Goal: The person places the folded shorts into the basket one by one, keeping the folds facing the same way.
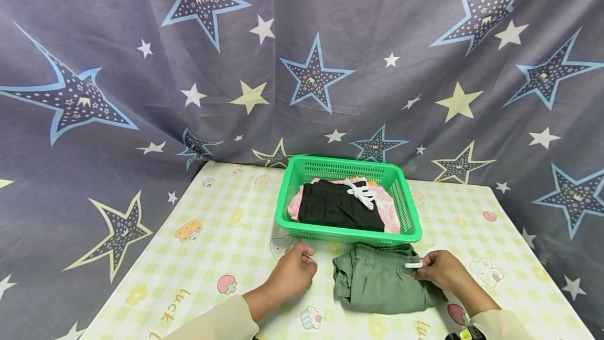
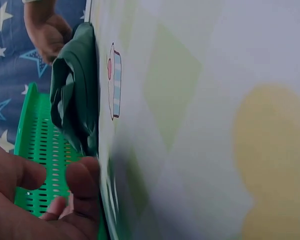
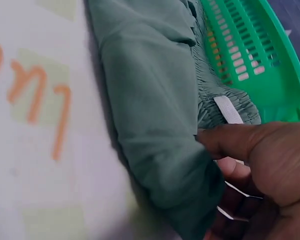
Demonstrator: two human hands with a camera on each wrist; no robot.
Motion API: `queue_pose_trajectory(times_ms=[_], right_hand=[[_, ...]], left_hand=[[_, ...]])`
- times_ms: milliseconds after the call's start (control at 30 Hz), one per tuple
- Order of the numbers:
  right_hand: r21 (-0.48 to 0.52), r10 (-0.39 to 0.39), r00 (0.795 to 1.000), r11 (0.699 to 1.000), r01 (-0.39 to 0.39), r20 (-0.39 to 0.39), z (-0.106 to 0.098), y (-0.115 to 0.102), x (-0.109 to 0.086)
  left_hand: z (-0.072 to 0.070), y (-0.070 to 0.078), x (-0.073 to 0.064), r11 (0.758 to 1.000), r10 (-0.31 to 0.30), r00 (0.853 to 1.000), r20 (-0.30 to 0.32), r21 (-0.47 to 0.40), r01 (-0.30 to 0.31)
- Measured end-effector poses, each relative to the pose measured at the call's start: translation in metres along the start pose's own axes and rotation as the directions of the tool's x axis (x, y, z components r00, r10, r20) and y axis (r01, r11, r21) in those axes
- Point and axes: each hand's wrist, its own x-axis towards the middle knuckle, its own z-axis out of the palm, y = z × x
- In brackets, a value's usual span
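Folded grey-green shorts point(image 1: 384, 282), with a gathered elastic waistband and a white drawstring, lie on the table just in front of the green basket. At their right end, my right hand point(image 1: 441, 272) pinches the cloth by the waistband. The right wrist view shows that thumb point(image 3: 225, 140) on top of the shorts point(image 3: 150, 115), the other fingers partly hidden beneath the edge. My left hand point(image 1: 292, 272) is to the left of the shorts, fingers loosely bent and holding nothing. A gap parts its thumb and fingers in the left wrist view.
The green plastic basket point(image 1: 349, 235) holds folded black shorts point(image 1: 337, 206) with a white drawstring, over pink patterned cloth point(image 1: 389, 209). A checked, printed cover point(image 1: 189, 266) lies over the table. Behind hangs a grey curtain with stars point(image 1: 302, 135).
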Motion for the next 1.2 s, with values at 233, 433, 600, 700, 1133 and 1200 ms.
queue_pose_trajectory(times_ms=[233, 433, 600, 700, 1133, 1200], right_hand=[[0.006, -0.018, 1.000, 1.000, 0.018, 0.002, 0.017, -0.014, -0.009], [0.012, -0.012, 1.000, 1.000, 0.012, 0.008, 0.032, -0.029, -0.015], [0.016, -0.027, 1.000, 1.000, 0.027, 0.009, 0.042, -0.039, -0.018], [0.027, -0.024, 1.000, 0.999, 0.024, 0.015, 0.046, -0.044, -0.021], [0.138, -0.042, 0.999, 0.990, 0.039, 0.023, 0.063, -0.057, -0.027], [0.202, -0.018, 0.999, 0.979, 0.008, 0.048, 0.064, -0.059, -0.027]], left_hand=[[-0.003, 0.001, -0.001, 0.993, -0.111, 0.990, 0.087, -0.030, 0.114], [-0.008, 0.002, 0.003, 0.988, -0.151, 0.985, 0.077, 0.050, 0.148], [-0.013, 0.003, 0.004, 0.979, -0.180, 0.982, 0.059, 0.104, 0.174], [-0.015, 0.003, 0.004, 0.977, -0.196, 0.977, 0.080, 0.096, 0.188], [-0.024, -0.001, 0.006, 0.973, -0.188, 0.978, 0.089, 0.151, 0.174], [-0.025, -0.003, 0.007, 0.974, -0.175, 0.981, 0.082, 0.163, 0.160]])
